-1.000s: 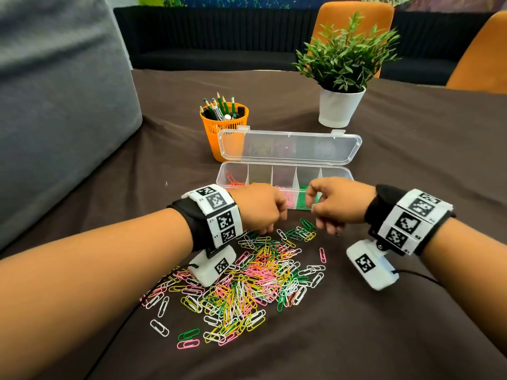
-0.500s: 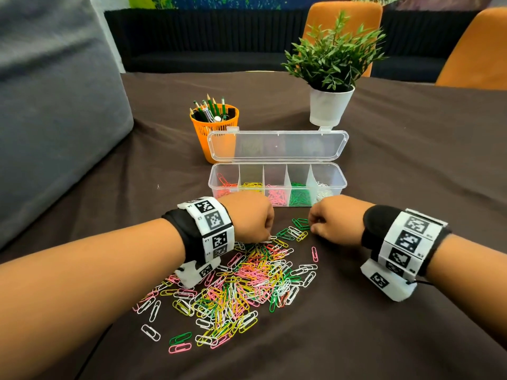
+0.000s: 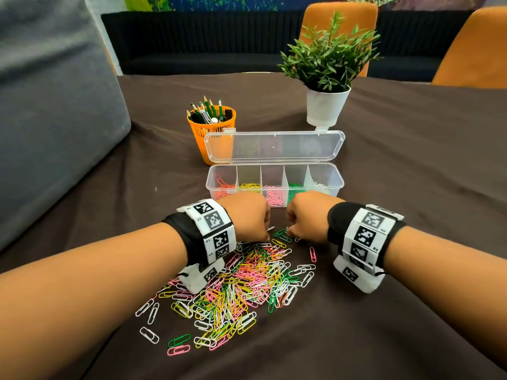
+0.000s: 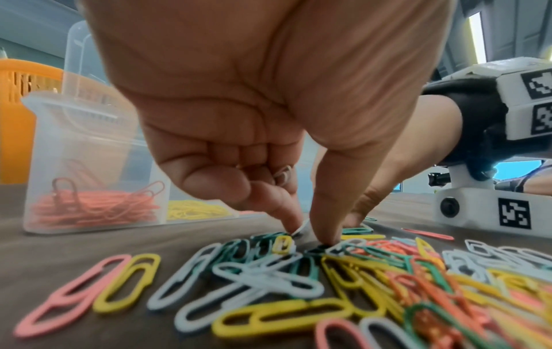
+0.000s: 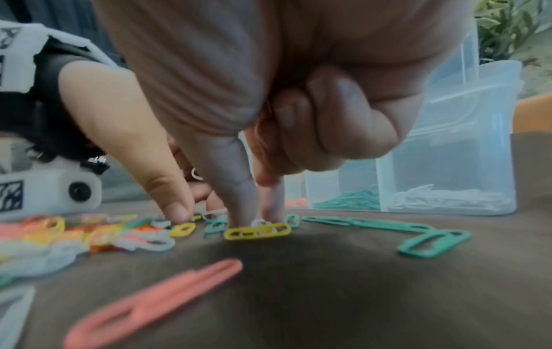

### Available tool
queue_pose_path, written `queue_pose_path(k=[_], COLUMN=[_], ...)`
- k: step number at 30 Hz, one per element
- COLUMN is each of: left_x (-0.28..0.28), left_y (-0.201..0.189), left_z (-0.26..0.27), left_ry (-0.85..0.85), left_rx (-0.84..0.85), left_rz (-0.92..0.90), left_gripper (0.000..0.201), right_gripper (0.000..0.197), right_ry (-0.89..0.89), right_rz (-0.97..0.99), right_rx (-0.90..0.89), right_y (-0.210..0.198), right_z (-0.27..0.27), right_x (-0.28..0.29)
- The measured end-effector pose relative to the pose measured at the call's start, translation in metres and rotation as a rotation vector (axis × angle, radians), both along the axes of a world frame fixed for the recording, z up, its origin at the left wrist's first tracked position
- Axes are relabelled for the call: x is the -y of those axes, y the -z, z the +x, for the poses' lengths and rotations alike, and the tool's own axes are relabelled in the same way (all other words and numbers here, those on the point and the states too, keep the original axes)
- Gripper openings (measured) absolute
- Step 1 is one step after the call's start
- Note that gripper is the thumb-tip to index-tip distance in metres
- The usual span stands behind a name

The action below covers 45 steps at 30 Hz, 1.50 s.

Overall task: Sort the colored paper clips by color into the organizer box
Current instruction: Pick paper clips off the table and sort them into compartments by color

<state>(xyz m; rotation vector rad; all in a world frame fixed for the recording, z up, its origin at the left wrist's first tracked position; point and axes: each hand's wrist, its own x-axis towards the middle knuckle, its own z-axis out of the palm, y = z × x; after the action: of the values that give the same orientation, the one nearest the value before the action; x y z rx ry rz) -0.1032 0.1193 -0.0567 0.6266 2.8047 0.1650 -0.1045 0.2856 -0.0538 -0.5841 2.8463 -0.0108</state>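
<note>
Both hands work at the far edge of the paper clip pile [image 3: 241,283], which lies spread on the dark brown worktop [image 3: 411,311] just in front of the organizer box [image 3: 274,185]; the box stands with its clear lid up, and its five compartments hold, from left to right, orange-red, yellow, pink, green and white clips. The left hand [image 3: 248,218] has its outer fingers curled into the palm around a white clip [image 4: 283,174], while its forefinger and thumb reach down and pinch at a pale clip at the pile's rim; the right hand [image 3: 307,215] likewise has its outer fingers curled in, thumb and forefinger pressed down at a yellow clip [image 5: 257,231] on the cloth, though whether the clip is truly gripped or only touched I cannot tell. A few green clips [image 5: 388,227] lie loose to the right of that hand, and a single pink clip [image 3: 312,254] lies apart near the right wrist. Each wrist wears a black band with white blocks of square black-and-white code marks; no readable words or brand show anywhere. Behind the box stand an orange mesh cup [image 3: 211,133] of green pencils and a potted plant [image 3: 326,78] in a white pot.
</note>
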Motion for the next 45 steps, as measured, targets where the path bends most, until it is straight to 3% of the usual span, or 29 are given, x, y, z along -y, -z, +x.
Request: queue_pose_path(k=[8, 10, 11, 14, 15, 17, 19, 20, 22, 24, 26, 29, 31, 33, 37, 39, 41, 45], left_x=[-0.003, -0.003, -0.002, 0.0, 0.002, 0.006, 0.009, 0.01, 0.008, 0.006, 0.006, 0.006, 0.005, 0.005, 0.008, 0.007, 0.005, 0.002], left_y=[0.003, 0.0, -0.003, -0.013, -0.016, -0.024, -0.031, -0.034, -0.04, -0.043, -0.042, -0.041, -0.037, -0.031, -0.022, -0.016, -0.01, -0.006], left_z=[0.001, 0.0, 0.0, 0.0, -0.001, -0.003, -0.006, -0.008, -0.011, -0.011, -0.012, -0.013, -0.013, -0.011, -0.004, 0.004, 0.008, 0.01], left_ry=[-0.033, -0.055, -0.086, -0.331, -0.445, -0.583, -0.611, -0.608, -0.592, -0.56, -0.517, -0.498, -0.487, -0.427, -0.114, 0.019, 0.056, 0.067], left_rx=[-0.008, 0.006, 0.028, 0.23, 0.343, 0.56, 0.67, 0.684, 0.675, 0.629, 0.621, 0.659, 0.656, 0.608, 0.289, 0.188, 0.093, 0.024], left_rz=[-0.055, -0.034, 0.015, 0.424, 0.621, 0.964, 1.164, 1.23, 1.32, 1.36, 1.365, 1.372, 1.322, 1.15, 0.372, 0.115, -0.015, -0.081], left_gripper=[0.02, 0.02, 0.02, 0.023, 0.022, 0.016, 0.019, 0.024, 0.031, 0.023, 0.014, 0.004, 0.015, 0.02, 0.008, 0.009, 0.014, 0.014], right_gripper=[0.007, 0.012, 0.012, 0.006, 0.008, 0.013, 0.011, 0.012, 0.018, 0.017, 0.015, 0.015, 0.016, 0.015, 0.009, 0.011, 0.015, 0.01], right_ry=[0.107, 0.216, 0.31, 0.592, 0.621, 0.618, 0.607, 0.565, 0.36, 0.145, 0.061, 0.022, 0.036, 0.069, 0.125, 0.119, 0.104, 0.067], right_rz=[-0.123, -0.294, -0.483, -1.213, -1.339, -1.411, -1.328, -1.193, -0.735, -0.343, -0.164, -0.062, -0.067, -0.117, -0.265, -0.275, -0.265, -0.202], right_rx=[0.127, 0.175, 0.265, 0.699, 0.765, 0.78, 0.7, 0.589, 0.266, 0.067, 0.03, 0.015, 0.017, 0.059, 0.082, 0.08, 0.108, 0.095], right_y=[0.001, 0.001, 0.0, -0.005, -0.009, -0.011, -0.011, -0.009, -0.004, 0.002, 0.005, 0.008, 0.008, 0.006, 0.006, 0.007, 0.007, 0.009], right_z=[-0.006, -0.009, -0.009, -0.007, -0.005, -0.003, -0.004, -0.004, -0.003, 0.001, 0.007, 0.009, 0.008, 0.007, 0.005, 0.004, 0.003, 0.006], right_x=[-0.001, -0.011, -0.017, -0.034, -0.037, -0.041, -0.036, -0.032, -0.025, -0.016, -0.008, 0.0, 0.0, -0.003, -0.014, -0.019, -0.023, -0.02])
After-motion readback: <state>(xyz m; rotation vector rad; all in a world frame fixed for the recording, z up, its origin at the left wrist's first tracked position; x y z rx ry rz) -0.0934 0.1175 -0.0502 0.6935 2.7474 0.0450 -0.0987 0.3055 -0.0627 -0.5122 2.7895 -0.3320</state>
